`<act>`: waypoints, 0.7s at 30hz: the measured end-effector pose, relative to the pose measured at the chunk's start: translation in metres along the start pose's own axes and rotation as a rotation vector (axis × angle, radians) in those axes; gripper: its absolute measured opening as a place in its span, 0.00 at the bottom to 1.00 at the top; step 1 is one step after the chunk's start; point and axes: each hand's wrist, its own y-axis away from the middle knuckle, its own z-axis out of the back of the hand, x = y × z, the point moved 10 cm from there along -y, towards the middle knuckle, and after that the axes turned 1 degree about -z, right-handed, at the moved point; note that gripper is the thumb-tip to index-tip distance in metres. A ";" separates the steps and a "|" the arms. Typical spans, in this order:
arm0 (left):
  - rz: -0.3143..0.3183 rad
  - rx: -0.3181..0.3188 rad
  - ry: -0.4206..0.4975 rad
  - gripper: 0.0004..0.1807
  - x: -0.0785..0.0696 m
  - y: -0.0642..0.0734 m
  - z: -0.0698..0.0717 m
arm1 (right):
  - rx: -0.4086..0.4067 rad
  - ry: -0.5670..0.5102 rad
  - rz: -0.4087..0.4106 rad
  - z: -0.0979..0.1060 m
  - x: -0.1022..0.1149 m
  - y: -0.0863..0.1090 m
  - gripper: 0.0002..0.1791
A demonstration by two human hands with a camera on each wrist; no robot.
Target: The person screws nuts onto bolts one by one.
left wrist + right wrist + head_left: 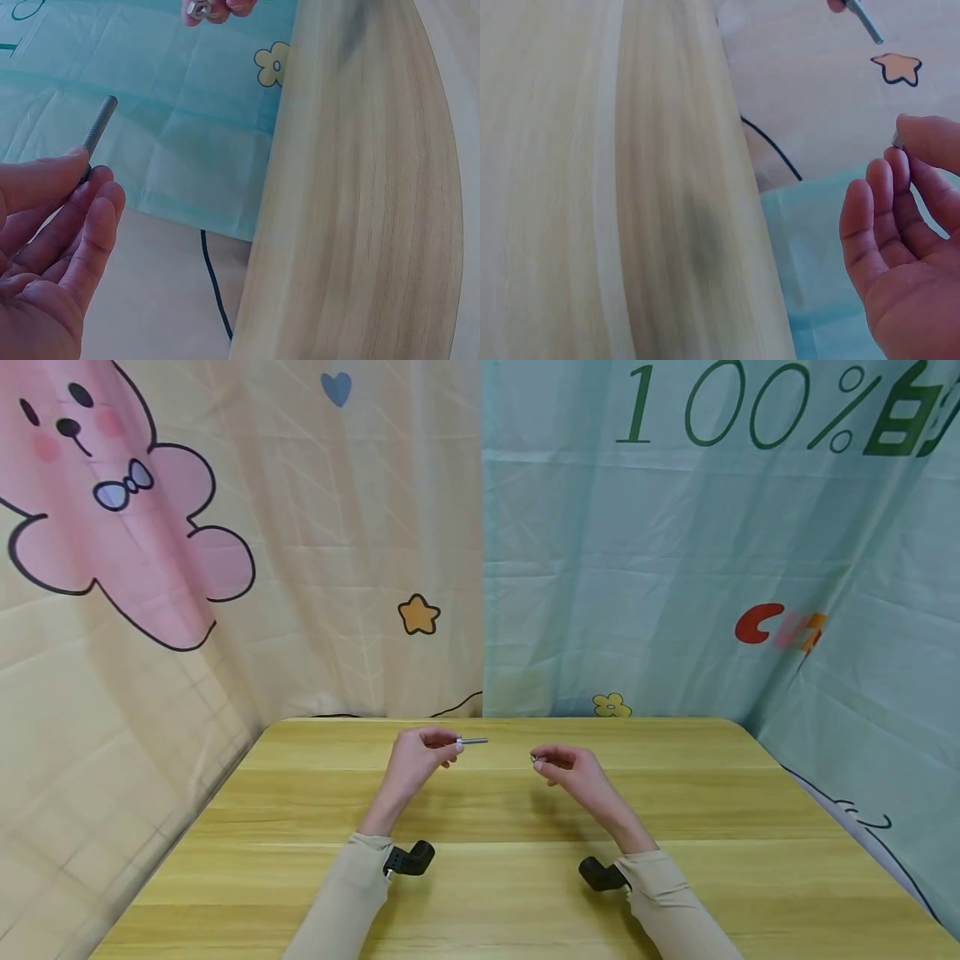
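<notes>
One threaded metal bolt (100, 126) is pinched at one end between thumb and fingers of the left hand (418, 762), its shank pointing toward the right hand (585, 777), which grips a small metal hex nut (199, 10) at its fingertips. Bolt and nut are apart, both held above a wood-grain table (487, 893) toward its far edge. A black wrist camera (412, 858) sits at each beige sleeve (337, 897); an orange star (419, 614) shows on the cream curtain (360, 527) behind

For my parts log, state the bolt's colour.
The bolt is metallic grey, clearest in the left wrist view.
</notes>
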 end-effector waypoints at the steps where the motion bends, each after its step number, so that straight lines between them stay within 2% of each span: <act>1: -0.004 -0.001 -0.002 0.06 -0.002 0.001 0.000 | -0.010 -0.027 -0.009 0.000 0.001 0.000 0.15; 6: -0.014 -0.002 0.017 0.05 -0.007 0.002 -0.002 | -0.054 -0.116 -0.032 0.002 0.005 0.001 0.17; 13: -0.021 -0.007 0.035 0.05 -0.011 0.004 -0.003 | -0.086 -0.213 -0.015 0.002 0.014 0.003 0.19; 21: -0.025 -0.017 0.063 0.07 -0.019 0.005 -0.003 | -0.111 -0.302 0.001 -0.001 0.022 0.002 0.17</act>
